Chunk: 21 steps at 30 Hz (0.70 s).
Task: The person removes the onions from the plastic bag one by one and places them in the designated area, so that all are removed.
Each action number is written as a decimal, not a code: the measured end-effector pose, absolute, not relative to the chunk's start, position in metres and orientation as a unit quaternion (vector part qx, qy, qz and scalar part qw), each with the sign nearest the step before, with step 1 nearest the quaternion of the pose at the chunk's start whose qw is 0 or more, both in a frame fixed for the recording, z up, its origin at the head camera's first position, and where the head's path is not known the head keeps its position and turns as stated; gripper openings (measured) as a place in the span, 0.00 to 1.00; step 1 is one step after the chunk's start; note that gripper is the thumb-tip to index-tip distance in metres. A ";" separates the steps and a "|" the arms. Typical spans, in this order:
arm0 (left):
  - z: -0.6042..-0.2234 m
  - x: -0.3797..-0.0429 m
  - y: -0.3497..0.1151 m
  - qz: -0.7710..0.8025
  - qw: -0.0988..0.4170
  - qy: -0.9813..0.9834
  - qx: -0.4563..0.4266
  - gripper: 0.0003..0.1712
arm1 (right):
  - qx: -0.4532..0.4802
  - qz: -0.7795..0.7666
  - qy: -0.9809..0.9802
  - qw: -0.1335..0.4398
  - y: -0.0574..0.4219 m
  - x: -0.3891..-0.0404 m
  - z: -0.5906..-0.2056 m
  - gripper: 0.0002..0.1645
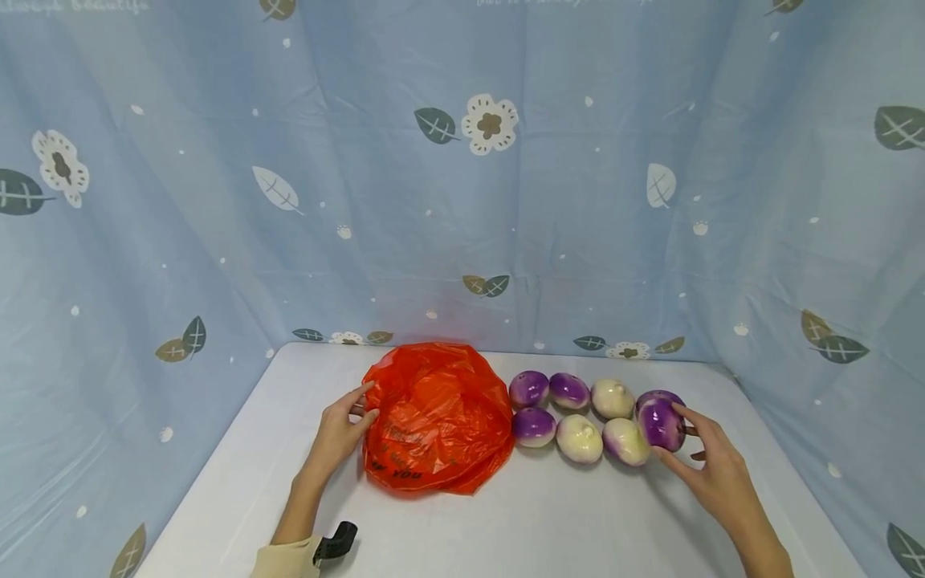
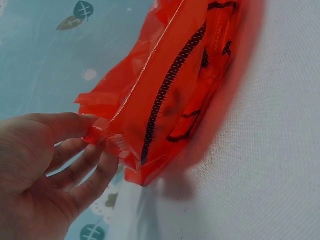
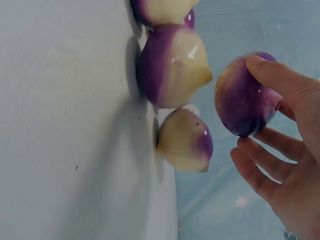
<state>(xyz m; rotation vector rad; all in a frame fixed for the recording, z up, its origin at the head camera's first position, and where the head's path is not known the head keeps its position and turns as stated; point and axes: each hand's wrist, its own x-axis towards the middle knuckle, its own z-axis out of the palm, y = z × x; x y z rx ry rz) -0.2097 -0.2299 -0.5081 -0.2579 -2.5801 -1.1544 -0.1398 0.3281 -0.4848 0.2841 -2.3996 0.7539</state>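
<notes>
A crumpled red plastic bag point(image 1: 433, 417) with black print lies left of the middle of the white table. My left hand point(image 1: 340, 433) pinches its left edge between thumb and fingers, as the bag point(image 2: 165, 85) in the left wrist view also shows. My right hand point(image 1: 715, 470) grips a purple-and-white turnip point(image 1: 662, 425), lifted off the table, thumb on one side and fingers on the other. In the right wrist view the held turnip point(image 3: 245, 97) is apart from the resting turnips. One purple turnip point(image 1: 656, 395) behind it is partly hidden.
Two rows of turnips stand right of the bag: purple ones such as the front-left turnip point(image 1: 534, 426), and paler ones such as the front-middle turnip point(image 1: 579, 439). A blue patterned curtain point(image 1: 462, 209) hangs behind and beside the white table point(image 1: 506, 522).
</notes>
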 end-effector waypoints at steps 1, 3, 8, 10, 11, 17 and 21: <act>-0.508 -0.209 -0.230 -0.402 0.150 -0.899 -0.090 0.30 | 0.105 0.285 -0.904 0.301 0.329 -0.139 -0.485 0.49; -0.508 -0.209 -0.230 -0.403 0.147 -0.899 -0.088 0.30 | 0.102 0.285 -0.904 0.301 0.331 -0.138 -0.486 0.49; -0.508 -0.208 -0.230 -0.404 0.143 -0.900 -0.083 0.30 | 0.087 0.278 -0.911 0.291 0.337 -0.135 -0.489 0.49; -0.508 -0.208 -0.230 -0.402 0.142 -0.901 -0.082 0.30 | 0.083 0.274 -0.913 0.289 0.339 -0.134 -0.491 0.49; -0.508 -0.208 -0.230 -0.401 0.140 -0.902 -0.081 0.30 | 0.082 0.275 -0.914 0.288 0.340 -0.133 -0.491 0.49; -0.508 -0.207 -0.230 -0.401 0.133 -0.903 -0.075 0.30 | 0.075 0.275 -0.916 0.282 0.346 -0.130 -0.496 0.48; -0.507 -0.208 -0.230 -0.401 0.137 -0.902 -0.080 0.30 | 0.070 0.274 -0.918 0.278 0.350 -0.129 -0.501 0.48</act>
